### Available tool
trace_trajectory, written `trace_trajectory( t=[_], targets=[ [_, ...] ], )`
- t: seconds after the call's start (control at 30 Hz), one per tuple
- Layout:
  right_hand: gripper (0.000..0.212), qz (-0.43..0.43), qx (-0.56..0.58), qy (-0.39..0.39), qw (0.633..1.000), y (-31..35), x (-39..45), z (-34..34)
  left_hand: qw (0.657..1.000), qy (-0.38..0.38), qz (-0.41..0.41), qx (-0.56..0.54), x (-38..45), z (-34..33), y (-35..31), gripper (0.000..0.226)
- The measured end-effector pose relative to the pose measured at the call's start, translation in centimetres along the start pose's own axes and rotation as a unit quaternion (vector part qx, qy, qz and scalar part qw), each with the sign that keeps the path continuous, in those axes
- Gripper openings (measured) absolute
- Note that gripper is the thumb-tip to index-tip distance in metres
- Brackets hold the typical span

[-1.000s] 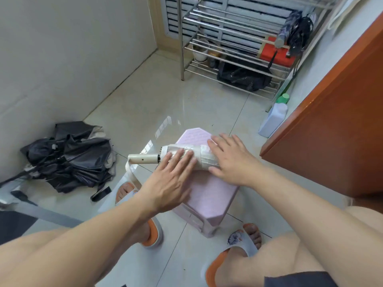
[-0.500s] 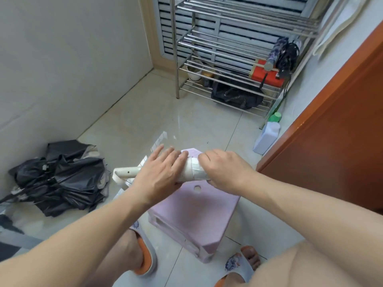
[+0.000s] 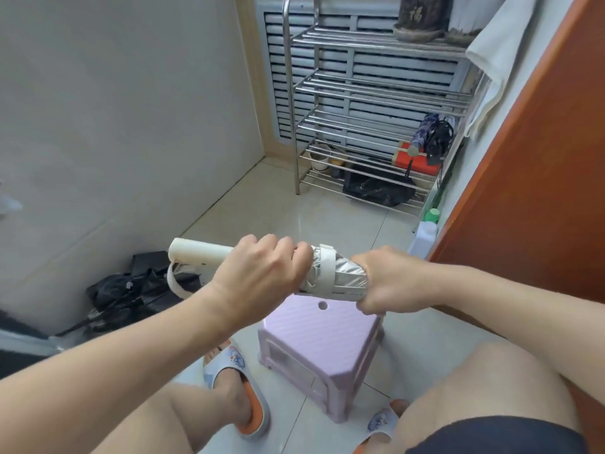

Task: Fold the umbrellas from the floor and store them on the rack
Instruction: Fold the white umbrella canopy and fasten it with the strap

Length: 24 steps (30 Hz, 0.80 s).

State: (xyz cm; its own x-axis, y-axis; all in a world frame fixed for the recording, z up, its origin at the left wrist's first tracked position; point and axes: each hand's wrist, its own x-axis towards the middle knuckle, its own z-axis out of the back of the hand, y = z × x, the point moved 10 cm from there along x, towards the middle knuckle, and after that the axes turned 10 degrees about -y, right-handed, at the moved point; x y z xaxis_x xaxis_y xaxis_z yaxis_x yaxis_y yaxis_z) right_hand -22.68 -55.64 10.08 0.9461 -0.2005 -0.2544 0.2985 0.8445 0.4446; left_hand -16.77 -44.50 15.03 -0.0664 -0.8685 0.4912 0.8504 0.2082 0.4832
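Observation:
I hold a folded cream and silver umbrella [image 3: 330, 273] level in the air above a pink stool [image 3: 322, 348]. My left hand [image 3: 258, 273] grips it just past the cream handle, which sticks out to the left with its wrist loop hanging. My right hand [image 3: 383, 283] is closed around the canopy's far end. A cream strap wraps the canopy between my hands. A black umbrella [image 3: 131, 290] lies crumpled on the floor at the left wall. The steel rack [image 3: 370, 132] stands at the back, with a folded dark patterned umbrella [image 3: 424, 132] on a lower shelf.
An orange door [image 3: 540, 158] fills the right side. A white bottle with a green cap [image 3: 425, 231] stands by the rack's right leg. A black bag [image 3: 376, 188], a red box [image 3: 415, 158] and pots sit on the rack. My slippered feet flank the stool.
The cream umbrella was being rolled on the stool under flat palms; now both hands grip it and it is lifted off the stool. My view has risen toward the rack.

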Motion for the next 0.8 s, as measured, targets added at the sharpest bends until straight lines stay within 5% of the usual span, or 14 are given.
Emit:
trace_trajectory(
  t=[0.1,0.2,0.27,0.33,0.4,0.47,0.57,0.7,0.77,0.8],
  targets=[
    [0.018,0.017,-0.122,-0.133,0.983,1.3,-1.2,2.1,0.999,-0.03,0.012,0.022,-0.6,1.7,1.2,0.01],
    [0.024,0.151,-0.318,-0.336,0.874,5.3,-3.4,4.7,0.984,0.111,0.106,-0.087,-0.4,1.1,3.8,0.024],
    [0.022,0.228,-0.36,-0.397,0.813,6.8,-5.2,4.8,0.902,0.289,0.201,-0.251,-2.0,-0.4,3.8,0.027],
    [0.024,0.258,-0.381,-0.411,0.787,7.5,-6.4,4.8,0.835,0.363,0.241,-0.336,-3.3,-0.3,2.8,0.024],
    [0.025,0.241,-0.377,-0.405,0.798,8.3,-6.9,5.6,0.894,0.316,0.211,-0.237,-3.0,0.7,3.8,0.027],
    [0.024,0.174,-0.338,-0.339,0.861,7.4,-6.0,5.9,0.971,0.175,0.123,-0.105,-1.3,2.7,4.1,0.03],
    [0.02,0.027,-0.166,-0.149,0.975,3.8,-4.9,4.7,0.996,0.054,0.033,-0.056,-0.4,5.4,3.0,0.015],
    [0.021,-0.012,-0.086,-0.111,0.99,3.6,-5.1,5.2,0.999,0.017,0.041,-0.027,-0.2,6.5,2.9,0.011],
    [0.033,-0.009,-0.166,-0.122,0.979,4.1,-5.7,5.8,0.995,0.05,0.076,-0.044,-0.4,6.0,3.5,0.02],
    [0.056,0.016,-0.256,-0.162,0.953,4.9,-6.3,6.2,0.992,0.068,0.09,-0.052,-0.5,5.6,3.7,0.03]
  ],
)
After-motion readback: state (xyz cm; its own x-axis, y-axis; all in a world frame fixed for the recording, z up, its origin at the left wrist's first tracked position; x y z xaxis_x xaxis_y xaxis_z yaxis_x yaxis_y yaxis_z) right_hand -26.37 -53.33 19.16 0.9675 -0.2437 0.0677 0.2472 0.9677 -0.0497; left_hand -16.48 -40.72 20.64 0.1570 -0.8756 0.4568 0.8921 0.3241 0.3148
